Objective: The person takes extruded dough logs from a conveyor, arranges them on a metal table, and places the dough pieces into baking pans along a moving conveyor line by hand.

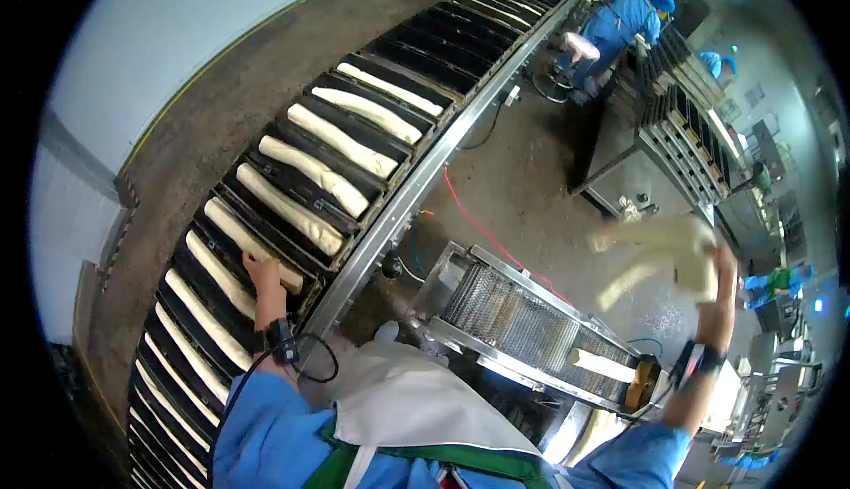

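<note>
My left hand (264,275) is at the lower end of a long pale dough roll (235,225) that lies in a dark trough of the conveyor. Its fingers are curled over the dough. Raised at the right, my right hand (722,263) grips a floppy piece of dough (668,236), smeared by motion, with two lengths hanging out to the left. Below that hand, another dough roll (604,366) lies on a short metal mesh belt (522,316). Several more dough rolls (314,174) rest in neighbouring troughs, one to each.
The conveyor's metal side rail (398,214) runs diagonally past me. Beyond the mesh belt stands a metal rack (686,148). A co-worker in blue (615,28) bends beside the conveyor at the back. A red hose (496,232) crosses the floor.
</note>
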`<act>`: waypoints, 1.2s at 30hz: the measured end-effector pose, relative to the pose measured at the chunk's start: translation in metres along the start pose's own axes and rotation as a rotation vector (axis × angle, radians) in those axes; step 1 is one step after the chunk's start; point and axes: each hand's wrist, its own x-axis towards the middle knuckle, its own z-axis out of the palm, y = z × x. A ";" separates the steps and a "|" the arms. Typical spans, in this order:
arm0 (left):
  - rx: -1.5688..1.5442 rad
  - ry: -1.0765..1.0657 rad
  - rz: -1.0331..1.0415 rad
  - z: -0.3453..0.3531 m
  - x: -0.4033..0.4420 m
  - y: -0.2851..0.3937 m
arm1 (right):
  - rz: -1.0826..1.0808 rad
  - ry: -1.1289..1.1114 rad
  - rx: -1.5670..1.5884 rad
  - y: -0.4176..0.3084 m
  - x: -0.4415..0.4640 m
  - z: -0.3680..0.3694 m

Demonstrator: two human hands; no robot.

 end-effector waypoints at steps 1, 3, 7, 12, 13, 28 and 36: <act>0.019 -0.001 0.018 -0.001 0.013 -0.011 | -0.027 -0.174 0.034 -0.003 0.037 0.019; -0.131 -0.055 0.006 -0.006 0.036 -0.024 | -0.477 -0.334 -0.234 -0.007 0.094 0.080; 0.000 0.111 0.399 -0.004 0.007 -0.003 | -0.482 -0.682 -0.137 -0.011 0.185 0.195; 0.031 0.082 0.722 0.018 -0.008 0.022 | -0.174 -0.577 0.089 0.056 0.252 0.265; 0.077 0.079 0.790 0.025 -0.001 0.015 | -0.139 -0.579 0.017 0.077 0.248 0.256; 0.083 -0.336 0.652 0.216 -0.072 0.053 | -0.291 -0.546 -1.447 0.355 0.069 0.058; 0.187 -0.173 0.693 0.206 -0.040 0.059 | -0.111 -0.291 -1.297 0.301 0.202 0.057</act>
